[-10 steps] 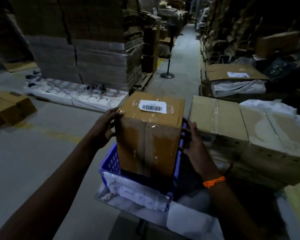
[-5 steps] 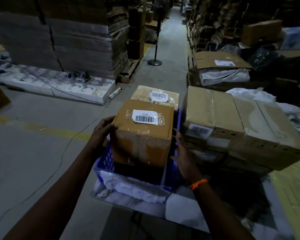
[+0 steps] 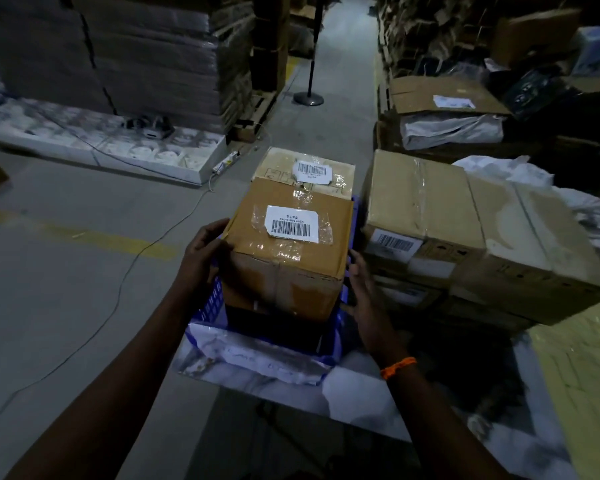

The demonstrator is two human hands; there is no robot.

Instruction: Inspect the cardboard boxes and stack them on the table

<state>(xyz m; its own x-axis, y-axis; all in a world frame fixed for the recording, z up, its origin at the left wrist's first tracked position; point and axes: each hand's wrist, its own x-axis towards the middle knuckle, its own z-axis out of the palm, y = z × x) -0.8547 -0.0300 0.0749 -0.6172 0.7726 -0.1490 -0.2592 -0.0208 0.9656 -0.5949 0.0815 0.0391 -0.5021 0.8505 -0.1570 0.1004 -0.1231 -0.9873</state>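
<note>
The grey concrete floor (image 3: 66, 271) takes up most of what I can see, with one faded yellow line (image 3: 111, 240) painted across it and one thin pale cable (image 3: 125, 282) trailing over it. At the back left rises a tall pallet stack of flattened cardboard (image 3: 146, 53). To the right, two big cartons (image 3: 420, 202) sit side by side, taped shut, on top of darker boxes I can't count in this light. Nearer me is the tabletop (image 3: 357, 400), covered in pale sheeting. On its left part stands one blue crate (image 3: 208, 306) with white plastic draped over its near rim. Two smaller boxes are here. The brown box (image 3: 284, 268) has its lower part down inside the crate, and a paler second box (image 3: 284, 164) sits directly behind it; whether that one is in the crate I can't tell. The person's left hand (image 3: 201, 261) grips the brown box at its upper left edge, fingers curled over the top. The right hand (image 3: 361, 289) lies flat against the box's right side, fingers straight, pressing rather than clutching. I count three barcode labels (image 3: 291, 225): one on top of each small box and one on the near face of the left big carton. One orange band (image 3: 397, 367) circles the right wrist.
</note>
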